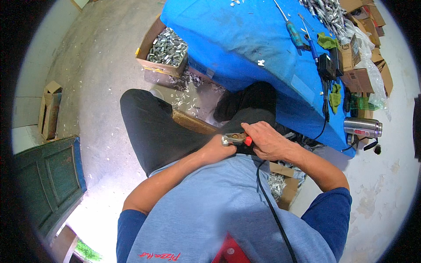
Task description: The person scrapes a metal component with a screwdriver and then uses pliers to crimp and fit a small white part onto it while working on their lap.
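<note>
Both of my hands meet over my lap. My right hand [268, 142] is closed around the red-handled pliers [237, 138], whose metal head points left toward my other hand. A bit of red grip shows beside the fingers. My left hand [216, 150] is closed, its fingers round a small silvery metal piece [225, 140] at the tip of the pliers. Most of that piece is hidden, so its exact kind does not show.
A blue-covered table [228, 39] stands ahead and right, with a screwdriver [294, 35], green cloths [326, 40] and a steel flask [363, 127]. A cardboard box of metal parts [166, 50] sits left of it. Another parts box [287, 193] is beside my right hip. A black cord [276, 215] crosses my shirt.
</note>
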A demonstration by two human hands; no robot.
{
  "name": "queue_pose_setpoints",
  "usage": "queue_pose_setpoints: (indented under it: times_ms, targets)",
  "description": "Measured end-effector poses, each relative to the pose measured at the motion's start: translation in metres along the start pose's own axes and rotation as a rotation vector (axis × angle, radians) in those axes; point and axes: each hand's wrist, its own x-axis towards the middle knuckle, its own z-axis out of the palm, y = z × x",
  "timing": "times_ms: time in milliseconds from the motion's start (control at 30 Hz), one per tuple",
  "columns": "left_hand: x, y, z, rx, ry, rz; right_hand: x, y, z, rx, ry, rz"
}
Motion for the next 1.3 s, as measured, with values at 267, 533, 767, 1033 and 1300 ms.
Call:
queue_pose_setpoints:
  times_ms: [267, 533, 767, 1033, 1300]
  targets:
    - [-0.001, 0.005, -0.002, 0.044, -0.051, -0.086, 0.002, -0.001, -0.003, -0.056, 0.054, -0.013]
    - [0.005, -0.014, 0.001, 0.077, -0.092, -0.083, 0.004, 0.001, -0.007, -0.194, 0.037, -0.081]
    - [0.004, -0.012, 0.001, 0.063, -0.116, -0.119, 0.004, 0.001, -0.008, -0.155, -0.119, -0.021]
    - [0.002, -0.001, -0.004, 0.136, -0.175, -0.215, 0.001, 0.01, 0.005, -0.087, -0.026, -0.074]
    - [0.002, 0.005, 0.005, 0.042, 0.03, 0.014, -0.001, 0.001, 0.002, -0.106, 0.058, -0.029]
